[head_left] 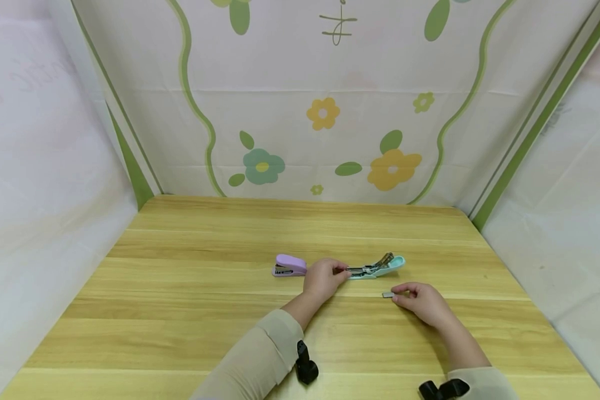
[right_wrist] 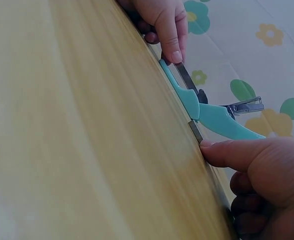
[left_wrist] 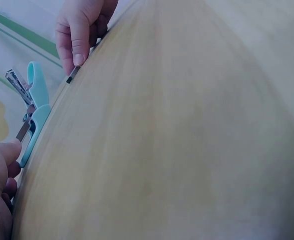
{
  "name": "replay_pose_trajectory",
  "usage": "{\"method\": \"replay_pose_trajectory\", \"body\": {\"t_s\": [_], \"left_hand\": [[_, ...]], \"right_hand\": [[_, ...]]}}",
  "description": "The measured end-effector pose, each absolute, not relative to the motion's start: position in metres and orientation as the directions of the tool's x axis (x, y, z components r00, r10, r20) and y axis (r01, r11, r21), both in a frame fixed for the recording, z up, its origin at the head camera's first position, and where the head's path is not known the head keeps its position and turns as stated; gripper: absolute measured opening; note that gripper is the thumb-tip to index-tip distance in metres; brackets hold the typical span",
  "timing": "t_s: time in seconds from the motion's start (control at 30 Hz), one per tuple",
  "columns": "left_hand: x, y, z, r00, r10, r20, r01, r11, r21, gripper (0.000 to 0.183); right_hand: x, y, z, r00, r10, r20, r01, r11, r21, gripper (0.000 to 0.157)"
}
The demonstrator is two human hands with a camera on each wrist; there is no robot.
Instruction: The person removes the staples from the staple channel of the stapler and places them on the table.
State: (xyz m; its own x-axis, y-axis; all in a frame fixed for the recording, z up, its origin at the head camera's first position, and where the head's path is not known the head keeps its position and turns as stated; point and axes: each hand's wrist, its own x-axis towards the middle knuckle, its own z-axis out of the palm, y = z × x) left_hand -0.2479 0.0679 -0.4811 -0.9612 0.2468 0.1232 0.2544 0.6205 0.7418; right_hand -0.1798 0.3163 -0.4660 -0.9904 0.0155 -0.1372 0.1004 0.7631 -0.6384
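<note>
A mint-green stapler [head_left: 391,265] lies opened out on the table, its metal magazine exposed and its top swung back to the right. My left hand [head_left: 325,279] pinches the stapler's left end between thumb and fingers. To the right and nearer me, my right hand [head_left: 422,303] pinches a short strip of staples [head_left: 387,295] by one end, close over the table. In the right wrist view the staple strip [right_wrist: 195,131] overlaps the near side of the stapler [right_wrist: 221,122]. The right hand's other fingers curl under.
A small purple stapler [head_left: 290,265] stands just left of my left hand. The wooden table [head_left: 180,311] is bordered by a flower-patterned cloth [head_left: 290,111] at the back and white cloth walls at both sides.
</note>
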Motion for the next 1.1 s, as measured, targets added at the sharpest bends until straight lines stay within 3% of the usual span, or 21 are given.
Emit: {"method": "replay_pose_trajectory", "body": {"t_s": [0.27,0.6,0.9,1.1], "left_hand": [[-0.249,0.066,-0.482,-0.961,0.246,0.126,0.253,0.602,0.757,0.024],[-0.249,0.051,-0.484,-0.946,0.302,0.119,0.255,0.465,0.848,0.053],[-0.234,0.017,-0.466,-0.916,0.371,0.155,0.287,0.332,0.899,0.053],[-0.229,-0.019,-0.454,-0.904,0.351,0.244,0.350,0.280,0.894,0.045]], "right_hand": [[-0.180,0.316,-0.465,-0.992,0.025,-0.125,0.105,0.716,-0.690,0.036],[-0.188,0.301,-0.448,-1.000,0.018,-0.016,0.023,0.654,-0.756,0.036],[-0.202,0.264,-0.424,-0.997,-0.058,0.055,-0.080,0.613,-0.786,0.032],[-0.215,0.241,-0.422,-0.986,-0.138,0.097,-0.159,0.567,-0.808,0.032]]}}
